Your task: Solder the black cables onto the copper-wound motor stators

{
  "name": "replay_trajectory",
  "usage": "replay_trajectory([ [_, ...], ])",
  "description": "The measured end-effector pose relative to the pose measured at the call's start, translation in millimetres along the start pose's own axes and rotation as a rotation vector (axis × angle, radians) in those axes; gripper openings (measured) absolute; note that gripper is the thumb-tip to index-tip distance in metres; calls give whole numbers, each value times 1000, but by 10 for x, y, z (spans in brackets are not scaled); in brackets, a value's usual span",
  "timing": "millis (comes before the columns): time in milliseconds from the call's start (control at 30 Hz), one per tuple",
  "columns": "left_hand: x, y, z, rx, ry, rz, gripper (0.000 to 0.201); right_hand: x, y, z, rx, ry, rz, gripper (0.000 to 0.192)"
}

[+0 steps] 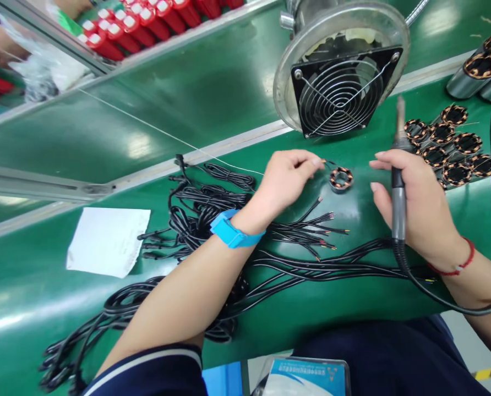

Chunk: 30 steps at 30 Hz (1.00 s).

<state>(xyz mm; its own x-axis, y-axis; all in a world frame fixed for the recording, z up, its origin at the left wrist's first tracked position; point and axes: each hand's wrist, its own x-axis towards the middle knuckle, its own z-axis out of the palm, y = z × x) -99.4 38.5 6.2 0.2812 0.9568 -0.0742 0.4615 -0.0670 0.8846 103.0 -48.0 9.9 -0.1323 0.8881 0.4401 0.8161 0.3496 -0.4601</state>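
Observation:
My left hand (287,177), with a blue strap at the wrist, pinches a thin wire end beside a small copper-wound stator (341,179) lying on the green belt. A soldering iron (399,181) stands upright in my right hand (414,206), its tip pointing up and away, just right of the stator. The iron's black cord (456,300) loops back past my right wrist, which wears a red string. A bundle of black cables (212,220) with stripped ends lies under my left forearm.
A fume fan (341,88) with a wire grille stands behind the stator. Several more wound stators (452,146) lie at the right. A white paper sheet (107,241) is at the left. Red parts (146,25) sit beyond the conveyor rail, near another person's arm (0,47).

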Motion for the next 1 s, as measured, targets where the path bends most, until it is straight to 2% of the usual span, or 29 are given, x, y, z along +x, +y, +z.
replay_trajectory([
  [133, 166, -132, -212, -12, 279, -4, 18, -129, 88, -315, -245, -17, 176, 36],
  [200, 179, -114, -280, 11, 445, 94, 16, -204, 135, -405, -418, -102, 258, 38],
  [267, 126, -28, -282, 15, 545, 188, 18, -259, 180, -416, -518, -173, 241, 41],
  [300, 79, 29, -255, -2, 527, 200, 19, -273, 199, -397, -543, -183, 201, 39],
  [333, 24, 85, -212, -29, 453, 188, 22, -278, 215, -366, -546, -184, 141, 36],
  [467, -165, 196, 18, -120, -106, 32, 20, -239, 216, -228, -384, -208, -130, 26],
  [533, -192, 177, 90, -142, -260, -73, 17, -208, 179, -190, -255, -224, -223, 27],
  [633, -170, 138, 109, -189, -306, -232, 15, -162, 104, -167, -101, -248, -245, 29],
  [700, -159, 133, 102, -184, -337, -238, 17, -136, 67, -143, -50, -263, -208, 33],
  [800, -180, 145, 126, -76, -458, -138, 23, -121, 58, -67, -20, -288, -134, 42],
  [867, -202, 151, 156, 4, -532, -36, 18, -132, 79, -4, 7, -304, -74, 46],
  [933, -209, 152, 165, 79, -536, 87, 13, -155, 108, 45, 51, -284, -35, 48],
  [1000, -192, 149, 137, 184, -456, 180, 15, -181, 132, 68, 99, -262, -30, 49],
])
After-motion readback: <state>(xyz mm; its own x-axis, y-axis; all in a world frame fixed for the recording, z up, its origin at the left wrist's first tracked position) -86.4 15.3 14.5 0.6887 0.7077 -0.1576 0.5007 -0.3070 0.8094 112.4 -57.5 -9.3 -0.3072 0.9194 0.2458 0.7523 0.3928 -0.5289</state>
